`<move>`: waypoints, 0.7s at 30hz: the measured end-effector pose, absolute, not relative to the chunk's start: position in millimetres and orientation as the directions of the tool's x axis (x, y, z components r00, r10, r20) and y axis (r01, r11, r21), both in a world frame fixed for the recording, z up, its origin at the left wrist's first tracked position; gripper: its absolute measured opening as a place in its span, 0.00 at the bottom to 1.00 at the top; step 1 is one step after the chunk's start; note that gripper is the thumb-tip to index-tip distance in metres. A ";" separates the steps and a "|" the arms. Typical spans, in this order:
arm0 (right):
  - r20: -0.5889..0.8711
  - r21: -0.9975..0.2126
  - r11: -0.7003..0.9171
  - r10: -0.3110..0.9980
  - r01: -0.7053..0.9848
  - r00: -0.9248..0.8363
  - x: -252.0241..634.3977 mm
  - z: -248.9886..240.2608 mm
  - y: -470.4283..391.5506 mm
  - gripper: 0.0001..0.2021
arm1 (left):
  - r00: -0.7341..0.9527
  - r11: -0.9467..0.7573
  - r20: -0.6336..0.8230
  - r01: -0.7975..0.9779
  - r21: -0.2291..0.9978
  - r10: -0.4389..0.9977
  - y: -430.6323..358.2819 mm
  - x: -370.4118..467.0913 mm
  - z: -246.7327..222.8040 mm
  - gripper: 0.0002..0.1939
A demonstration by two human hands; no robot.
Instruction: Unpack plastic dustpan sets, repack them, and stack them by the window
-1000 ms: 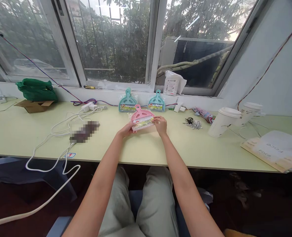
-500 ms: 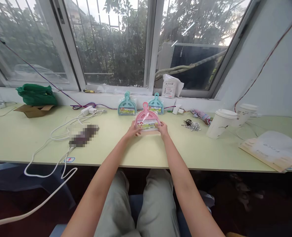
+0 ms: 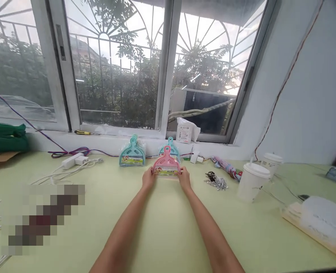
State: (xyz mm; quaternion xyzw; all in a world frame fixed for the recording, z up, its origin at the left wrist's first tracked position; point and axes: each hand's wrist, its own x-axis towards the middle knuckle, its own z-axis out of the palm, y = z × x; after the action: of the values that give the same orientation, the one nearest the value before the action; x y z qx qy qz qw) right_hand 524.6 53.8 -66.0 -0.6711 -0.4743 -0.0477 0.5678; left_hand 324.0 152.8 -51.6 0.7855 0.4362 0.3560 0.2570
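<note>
Both my hands grip a pink dustpan-and-brush set (image 3: 166,163) in clear plastic wrap, its handle pointing up. My left hand (image 3: 148,179) is closed on its left edge and my right hand (image 3: 184,178) on its right edge. Directly behind it, a teal dustpan set (image 3: 170,142) is partly covered by the pink one. To the left, apart from my hands, several wrapped teal dustpan sets (image 3: 132,153) stand in a row one behind another. Whether the pink set's base rests on the table (image 3: 162,223) I cannot tell.
At right are keys (image 3: 216,181), a folded umbrella-like bundle (image 3: 226,168), two white lidded cups (image 3: 253,184) and a paper package (image 3: 316,223). White adapters (image 3: 73,161) with cables and a blurred-out object (image 3: 43,220) lie left. A screwdriver (image 3: 84,132) sits on the sill.
My head view has tilted up and moved closer to the table. My hands have pushed the pink dustpan set farther back, towards the right-hand teal set. Both hands still hold it.
</note>
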 end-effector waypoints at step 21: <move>0.623 -0.387 -0.257 0.635 0.886 0.456 614.5 -84.9 193.4 0.39 | 0.352 -0.493 0.366 0.409 0.768 0.862 277.3 444.1 -68.3 0.24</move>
State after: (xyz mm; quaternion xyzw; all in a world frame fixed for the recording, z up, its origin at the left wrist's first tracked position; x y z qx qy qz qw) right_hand 614.5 193.4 -84.9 -0.7734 -0.4915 -0.1737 0.3607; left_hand 444.1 277.3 -68.3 0.7699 0.4124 0.3922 0.2887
